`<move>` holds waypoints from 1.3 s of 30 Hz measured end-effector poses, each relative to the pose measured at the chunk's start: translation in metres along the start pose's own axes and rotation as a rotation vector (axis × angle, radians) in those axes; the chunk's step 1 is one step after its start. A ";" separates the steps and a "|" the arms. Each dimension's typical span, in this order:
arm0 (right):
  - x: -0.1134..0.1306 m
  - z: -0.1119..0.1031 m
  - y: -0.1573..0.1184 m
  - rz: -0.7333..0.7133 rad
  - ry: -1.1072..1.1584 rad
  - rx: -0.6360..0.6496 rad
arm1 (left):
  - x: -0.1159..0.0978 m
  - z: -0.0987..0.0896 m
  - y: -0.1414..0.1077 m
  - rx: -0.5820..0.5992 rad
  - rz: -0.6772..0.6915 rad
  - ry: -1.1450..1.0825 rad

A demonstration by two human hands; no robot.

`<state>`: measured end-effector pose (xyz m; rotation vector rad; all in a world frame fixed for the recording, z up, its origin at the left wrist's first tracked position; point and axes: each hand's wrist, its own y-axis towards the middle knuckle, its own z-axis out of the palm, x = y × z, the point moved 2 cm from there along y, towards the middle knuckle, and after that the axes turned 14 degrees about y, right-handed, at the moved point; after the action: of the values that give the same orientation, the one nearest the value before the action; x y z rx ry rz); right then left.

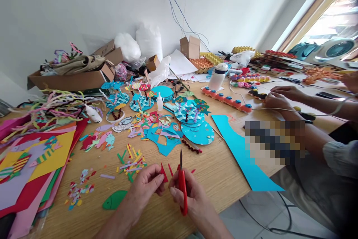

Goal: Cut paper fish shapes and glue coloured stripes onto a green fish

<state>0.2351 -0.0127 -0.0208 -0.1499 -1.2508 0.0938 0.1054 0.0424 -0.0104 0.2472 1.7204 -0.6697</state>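
Between the thumb and fingers of my left hand (pixel 147 185) is a small piece of red paper (pixel 164 173). My right hand (pixel 192 190) grips red-handled scissors (pixel 183 190), whose dark blades point away from me and look closed. Thin red paper strips (pixel 170 169) lie on the table just beyond my hands. A green paper fish (pixel 114 200) rests left of my left forearm. Past my left hand is a loose pile of coloured paper strips (pixel 131 162). A dark pipe cleaner (pixel 191 146) lies a little beyond the scissors' tips.
Coloured paper sheets (pixel 64 149) are stacked at the left, near a white glue bottle (pixel 93 113). Blue paper discs (pixel 197 132) and scraps fill the middle. A large blue sheet (pixel 240 153) overhangs the table's right edge. A co-worker's hands (pixel 279 99) are at the right.
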 end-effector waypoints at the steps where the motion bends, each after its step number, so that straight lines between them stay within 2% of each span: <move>1: 0.002 0.003 0.002 -0.004 0.040 -0.008 | 0.000 0.001 0.000 0.002 0.013 0.012; 9: -0.001 0.012 0.016 -0.025 0.079 -0.068 | 0.003 -0.001 -0.001 0.000 0.061 0.070; 24: -0.001 0.020 0.023 -0.094 -0.101 -0.078 | 0.008 -0.007 0.000 -0.037 0.034 0.072; 28: 0.005 0.018 0.016 -0.085 -0.204 -0.008 | 0.005 -0.015 -0.001 -0.051 0.035 0.033; 34: 0.003 0.009 -0.003 -0.003 -0.495 0.226 | -0.005 -0.030 -0.009 -0.100 0.008 -0.093; 39: 0.001 0.010 -0.007 0.037 -0.553 0.219 | -0.007 -0.028 -0.009 -0.062 -0.010 -0.178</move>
<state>0.2256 -0.0189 -0.0151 0.0492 -1.7780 0.3194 0.0794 0.0518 0.0027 0.1316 1.5696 -0.6252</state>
